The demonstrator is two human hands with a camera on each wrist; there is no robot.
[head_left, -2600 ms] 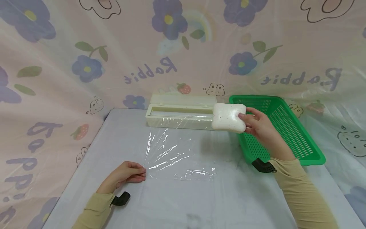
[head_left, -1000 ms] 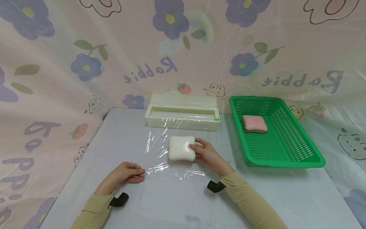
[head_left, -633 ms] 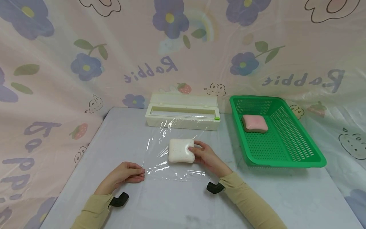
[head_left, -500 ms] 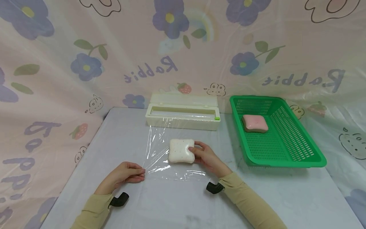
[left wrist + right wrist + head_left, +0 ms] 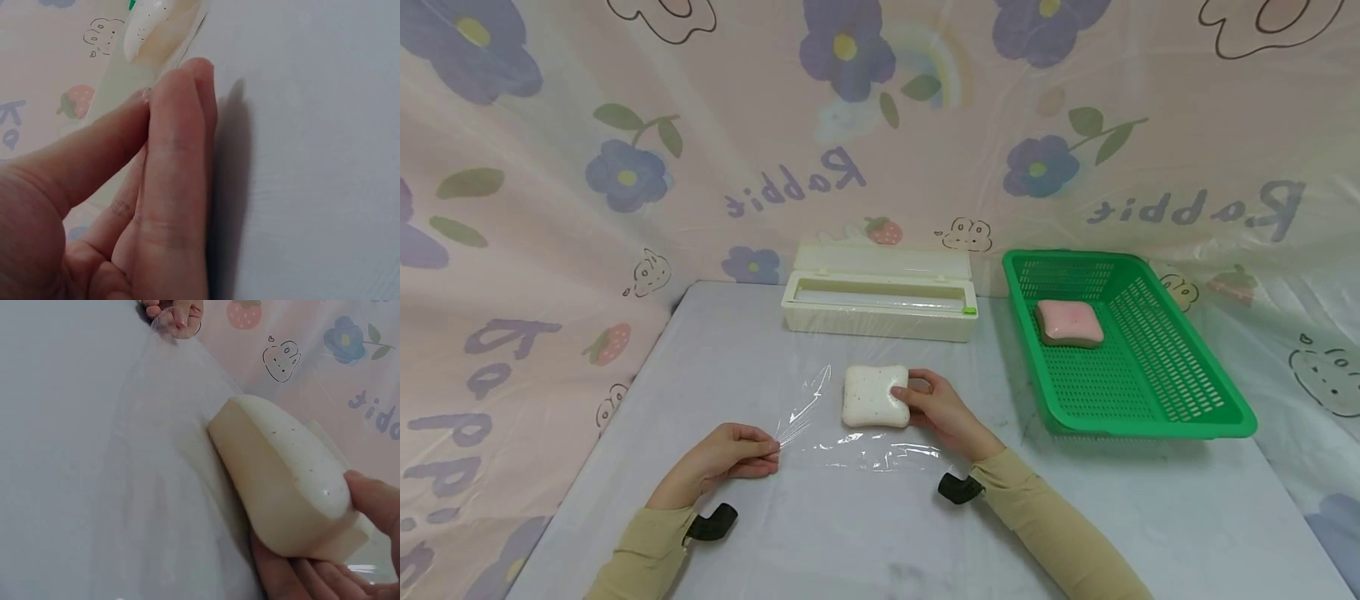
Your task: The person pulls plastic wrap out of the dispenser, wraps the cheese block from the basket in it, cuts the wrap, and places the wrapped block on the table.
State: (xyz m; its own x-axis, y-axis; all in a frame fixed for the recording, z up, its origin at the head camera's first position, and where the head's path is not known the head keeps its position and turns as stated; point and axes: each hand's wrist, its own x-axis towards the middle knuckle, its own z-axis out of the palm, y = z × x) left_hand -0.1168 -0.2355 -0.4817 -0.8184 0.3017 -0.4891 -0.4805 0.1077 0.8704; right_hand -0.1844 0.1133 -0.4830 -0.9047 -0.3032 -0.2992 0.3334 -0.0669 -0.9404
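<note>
In the head view my left hand (image 5: 722, 462) pinches the near left corner of a clear sheet of cling film (image 5: 880, 457), which creases toward the fingertips. The film runs back to the cream cling film dispenser (image 5: 880, 323), whose lid stands raised. My right hand (image 5: 951, 412) grips the right side of a white speckled, toast-shaped block (image 5: 874, 397), thumb on top. In the right wrist view the fingers lie beneath the block's cream-coloured edge (image 5: 269, 487), close over the film. Thumb and fingertips of the left hand (image 5: 162, 150) meet in the left wrist view.
A green plastic basket (image 5: 1150, 428) stands at the right with a similar pink block (image 5: 1070, 323) inside. The dispenser has a small green piece (image 5: 970, 311) at its right end. A patterned curtain (image 5: 880, 125) hangs behind the white-covered table (image 5: 850, 542).
My right hand has brought the white block from beside the basket left and nearer, over the film, then barely shifted. My left hand keeps its pinch; the film's creases have gathered near its fingertips.
</note>
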